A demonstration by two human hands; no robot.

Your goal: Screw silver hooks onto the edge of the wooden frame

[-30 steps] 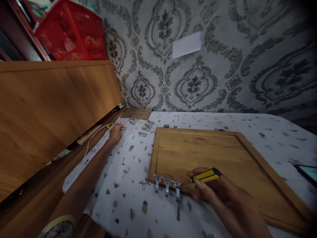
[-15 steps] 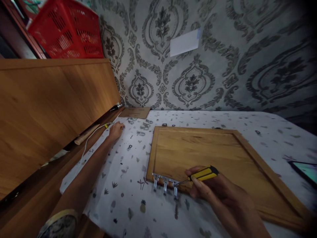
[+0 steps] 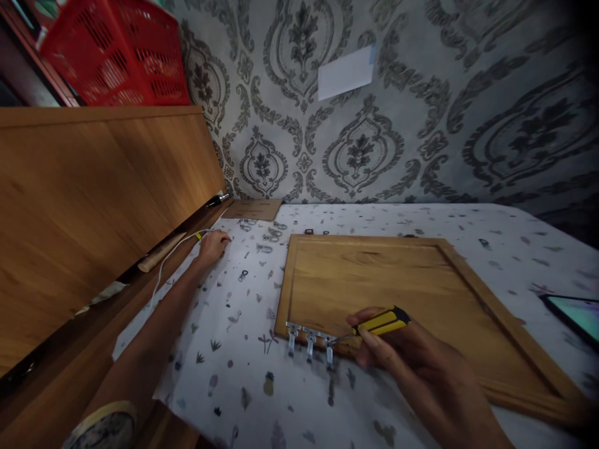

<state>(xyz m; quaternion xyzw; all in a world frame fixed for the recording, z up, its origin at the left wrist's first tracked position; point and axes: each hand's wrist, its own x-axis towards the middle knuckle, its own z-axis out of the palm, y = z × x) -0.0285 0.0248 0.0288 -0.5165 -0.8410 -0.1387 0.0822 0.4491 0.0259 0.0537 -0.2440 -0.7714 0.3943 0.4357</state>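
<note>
In my right hand (image 3: pixel 407 355) is a screwdriver (image 3: pixel 381 320) with a yellow and black handle. Its shaft points left, the tip close to the rightmost of three metal hooks (image 3: pixel 310 344) in a row along the near left edge of a framed wooden panel (image 3: pixel 369 274). The panel lies flat on a white printed cloth (image 3: pixel 243 380). My left hand (image 3: pixel 214 246) rests far left on the cloth, fingers drawn together; what they hold, if anything, is too small to make out. Several loose metal hooks (image 3: pixel 271 236) lie just right of it.
A wooden cabinet side (image 3: pixel 103 206) with a red basket (image 3: pixel 116 56) on top rises at the left. A white cable (image 3: pixel 161 274) and a wooden handle (image 3: pixel 161 252) lie below it. Cardboard (image 3: pixel 253 209) sits by the wall; a phone-like device (image 3: pixel 573 318) is at right.
The view has shifted slightly, so everything sits a little higher and further left. Both hands keep nearly the same positions, and the screwdriver tip stays by the rightmost hook.
</note>
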